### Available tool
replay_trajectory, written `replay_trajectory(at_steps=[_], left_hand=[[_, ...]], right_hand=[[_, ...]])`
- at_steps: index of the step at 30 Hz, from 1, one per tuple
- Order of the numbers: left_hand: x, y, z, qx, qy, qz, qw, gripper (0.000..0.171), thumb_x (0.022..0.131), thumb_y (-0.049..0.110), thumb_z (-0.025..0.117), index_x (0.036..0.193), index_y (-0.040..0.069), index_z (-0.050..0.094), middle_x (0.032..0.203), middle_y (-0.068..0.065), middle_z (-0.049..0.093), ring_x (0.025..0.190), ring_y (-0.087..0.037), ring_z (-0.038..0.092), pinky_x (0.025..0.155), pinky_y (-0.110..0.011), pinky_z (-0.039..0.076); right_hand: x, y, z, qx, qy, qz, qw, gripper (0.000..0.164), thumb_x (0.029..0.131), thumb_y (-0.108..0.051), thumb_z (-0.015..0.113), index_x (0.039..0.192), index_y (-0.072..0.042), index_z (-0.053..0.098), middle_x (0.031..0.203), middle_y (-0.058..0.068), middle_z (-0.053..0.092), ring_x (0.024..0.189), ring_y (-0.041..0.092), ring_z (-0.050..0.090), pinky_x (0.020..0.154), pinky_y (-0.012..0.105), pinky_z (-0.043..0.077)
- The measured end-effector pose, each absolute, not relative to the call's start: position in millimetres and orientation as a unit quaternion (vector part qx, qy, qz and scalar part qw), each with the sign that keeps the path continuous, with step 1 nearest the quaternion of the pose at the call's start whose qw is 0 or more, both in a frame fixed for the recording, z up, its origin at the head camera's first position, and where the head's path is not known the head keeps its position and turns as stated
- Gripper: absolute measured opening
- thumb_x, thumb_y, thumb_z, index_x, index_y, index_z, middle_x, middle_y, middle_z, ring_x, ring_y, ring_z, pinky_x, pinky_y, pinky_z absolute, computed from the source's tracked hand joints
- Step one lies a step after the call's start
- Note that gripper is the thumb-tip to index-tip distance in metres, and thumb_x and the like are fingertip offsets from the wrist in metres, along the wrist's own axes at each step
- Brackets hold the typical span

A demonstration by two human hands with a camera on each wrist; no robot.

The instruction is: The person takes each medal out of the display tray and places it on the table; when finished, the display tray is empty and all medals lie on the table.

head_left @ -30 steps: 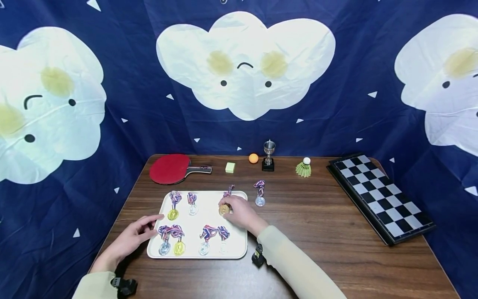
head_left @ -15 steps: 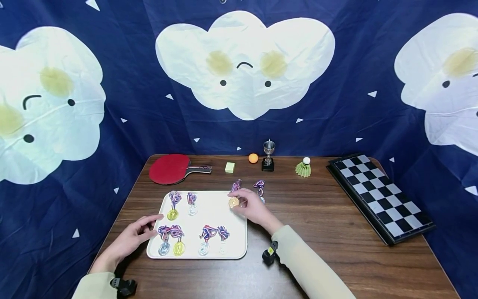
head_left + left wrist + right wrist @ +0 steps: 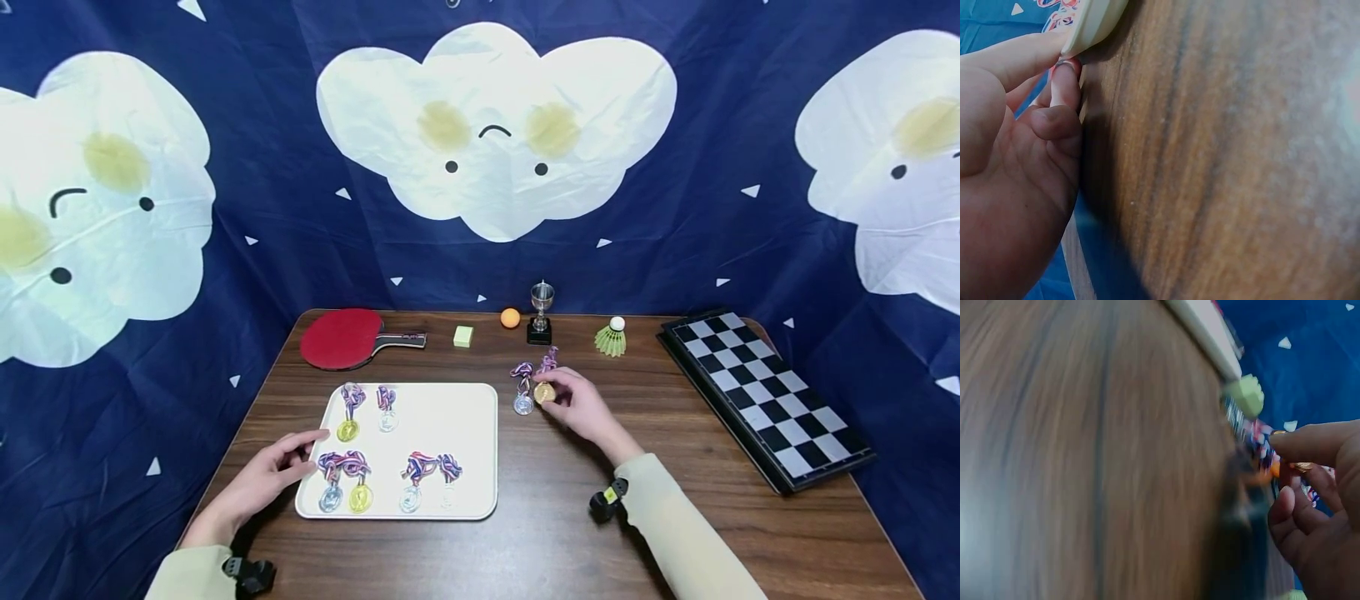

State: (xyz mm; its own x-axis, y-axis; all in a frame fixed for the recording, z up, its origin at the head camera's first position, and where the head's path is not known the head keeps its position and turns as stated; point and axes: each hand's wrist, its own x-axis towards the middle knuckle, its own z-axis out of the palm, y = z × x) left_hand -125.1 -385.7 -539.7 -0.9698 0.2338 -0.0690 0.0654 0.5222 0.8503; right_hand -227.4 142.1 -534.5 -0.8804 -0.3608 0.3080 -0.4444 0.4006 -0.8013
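My right hand [image 3: 577, 402] pinches a bronze-gold medal [image 3: 544, 393] between thumb and fingers, over the table right of the tray. Its striped ribbon [image 3: 550, 359] trails toward the back. In the right wrist view, the fingers partly hide this medal [image 3: 1302, 467]. Just left of it, a silver medal [image 3: 523, 405] lies on the table. My left hand [image 3: 270, 468] stays at the left rim of the white tray [image 3: 397, 513], its extended index finger and thumb against the rim. On the tray lie several ribboned medals, among them a gold one [image 3: 347, 430] and a silver one [image 3: 410, 498].
Along the back stand a red table tennis paddle [image 3: 341, 339], a pale green block [image 3: 462, 337], an orange ball [image 3: 510, 318], a small trophy cup [image 3: 542, 304] and a yellow-green shuttlecock [image 3: 611, 339]. A folded chessboard [image 3: 765, 392] lies at the right edge.
My right hand has carried the bronze-gold medal rightward off the tray, past the silver medal, to a spot over the table. The left hand has kept its place.
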Motion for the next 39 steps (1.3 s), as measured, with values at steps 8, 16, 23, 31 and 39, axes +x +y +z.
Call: replay_trajectory(at_steps=[8,16,23,31,39], left_hand=[[-124.1,-386.7,-541.7,0.084,0.871,0.476,0.086,0.045,0.090,0.018,0.067,0.133,0.014,0.054,0.106,-0.012,0.046,0.081,-0.015,0.046,0.066,-0.024,0.040],[-123.2,-387.4,-544.9,0.081,0.873,0.474,0.084,0.045,0.089,0.018,0.067,0.132,0.014,0.054,0.105,-0.012,0.046,0.081,-0.014,0.045,0.066,-0.025,0.039],[-122.9,-385.6,-542.8,0.069,0.872,0.476,0.093,0.046,0.089,0.020,0.067,0.133,0.016,0.054,0.107,-0.011,0.046,0.083,-0.015,0.045,0.067,-0.024,0.039],[-125.5,-384.3,-541.3,0.067,0.873,0.474,0.097,0.046,0.089,0.021,0.067,0.133,0.018,0.054,0.106,-0.011,0.046,0.084,-0.017,0.045,0.067,-0.025,0.039],[-126.4,-385.6,-541.6,0.072,0.876,0.468,0.091,0.045,0.089,0.021,0.067,0.132,0.019,0.055,0.106,-0.011,0.046,0.083,-0.017,0.045,0.066,-0.025,0.039]], right_hand=[[-229.5,163.6,-547.7,0.238,-0.881,0.409,0.022,0.036,0.075,0.000,0.076,0.110,-0.007,0.069,0.110,0.006,0.064,0.099,0.021,0.059,0.087,0.039,0.046],[-228.7,168.5,-544.2,0.249,-0.912,0.324,0.044,0.035,0.076,-0.008,0.076,0.111,-0.008,0.069,0.107,0.008,0.058,0.102,0.026,0.054,0.092,0.044,0.041],[-226.4,172.5,-544.4,0.205,-0.915,0.342,0.060,0.029,0.080,-0.013,0.074,0.109,-0.014,0.071,0.108,0.008,0.053,0.102,0.028,0.049,0.091,0.046,0.037],[-220.1,158.9,-534.5,0.162,-0.915,0.344,0.131,0.023,0.079,-0.017,0.075,0.102,-0.017,0.071,0.104,0.003,0.052,0.102,0.025,0.047,0.088,0.045,0.039],[-189.5,99.6,-525.6,0.278,-0.886,0.364,0.077,0.025,0.082,-0.019,0.074,0.106,-0.017,0.069,0.100,-0.005,0.060,0.097,0.011,0.050,0.086,0.037,0.043]])
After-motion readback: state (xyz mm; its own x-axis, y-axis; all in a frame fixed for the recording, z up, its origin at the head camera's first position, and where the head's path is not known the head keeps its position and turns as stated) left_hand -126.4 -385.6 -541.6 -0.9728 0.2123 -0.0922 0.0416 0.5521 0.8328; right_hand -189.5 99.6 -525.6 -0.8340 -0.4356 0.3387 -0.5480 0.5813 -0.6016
